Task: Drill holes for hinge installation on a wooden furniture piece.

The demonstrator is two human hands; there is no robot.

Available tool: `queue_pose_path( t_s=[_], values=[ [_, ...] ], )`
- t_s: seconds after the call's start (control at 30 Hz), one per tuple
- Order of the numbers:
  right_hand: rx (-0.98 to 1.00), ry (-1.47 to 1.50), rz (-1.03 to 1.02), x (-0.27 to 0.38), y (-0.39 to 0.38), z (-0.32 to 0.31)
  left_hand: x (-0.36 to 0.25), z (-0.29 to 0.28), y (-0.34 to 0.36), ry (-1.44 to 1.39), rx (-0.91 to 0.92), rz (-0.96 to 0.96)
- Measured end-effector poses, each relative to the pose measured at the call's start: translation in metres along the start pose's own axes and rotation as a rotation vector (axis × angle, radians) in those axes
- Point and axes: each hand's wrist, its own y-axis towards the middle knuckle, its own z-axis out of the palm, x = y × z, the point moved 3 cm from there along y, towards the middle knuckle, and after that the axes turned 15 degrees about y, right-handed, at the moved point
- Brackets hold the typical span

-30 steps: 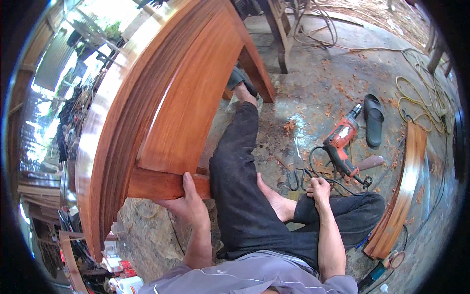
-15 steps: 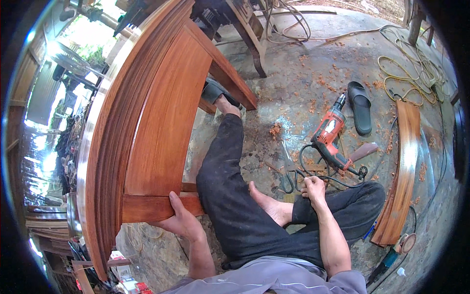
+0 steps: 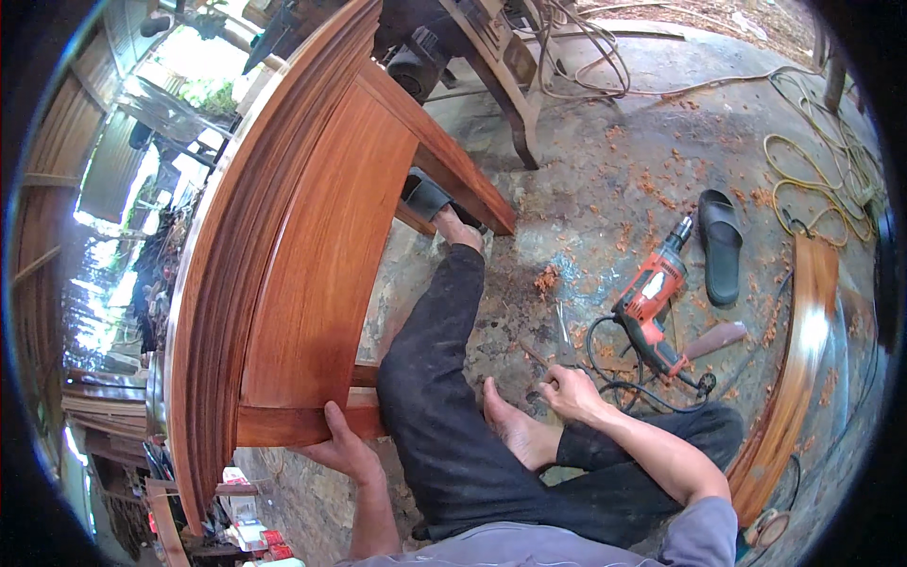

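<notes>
A reddish-brown varnished wooden table (image 3: 326,236) lies tipped on its side at my left, its moulded edge facing left and its legs pointing right. My left hand (image 3: 348,452) grips the lower rail (image 3: 283,425), thumb on its face and fingers hidden behind it. Over the floor by my bare foot (image 3: 515,425), my right hand (image 3: 574,392) has its fingers curled together. What they hold, if anything, is hidden. A thin stick-like piece (image 3: 534,354) lies just beyond those fingers. To the right of this hand rests a red and black power drill (image 3: 652,293) with its cord.
A black slipper (image 3: 721,248) lies beyond the drill. Far right is a curved varnished board (image 3: 803,331), with a yellow coiled hose (image 3: 794,184) behind it. Wood shavings (image 3: 661,184) litter the concrete floor. A wooden stand (image 3: 510,94) stands at the back.
My right hand has moved left and forward from beside my folded leg, covering where dark loops lay. The view has shifted slightly. My left hand stays on the rail.
</notes>
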Motion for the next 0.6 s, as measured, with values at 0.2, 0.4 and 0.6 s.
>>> queue_pose_path(
  t_s=[0.2, 0.4, 0.6],
  values=[
    [0.057, 0.214, 0.142, -0.011, 0.023, -0.021, -0.004, 0.0, -0.001, 0.105, -0.003, 0.036],
    [0.169, 0.438, 0.172, -0.01, 0.039, -0.029, -0.013, 0.007, -0.009, 0.342, -0.115, 0.068],
    [0.126, 0.538, 0.235, -0.01, 0.038, -0.037, -0.004, 0.01, -0.008, 0.181, -0.102, 0.007]
  ],
)
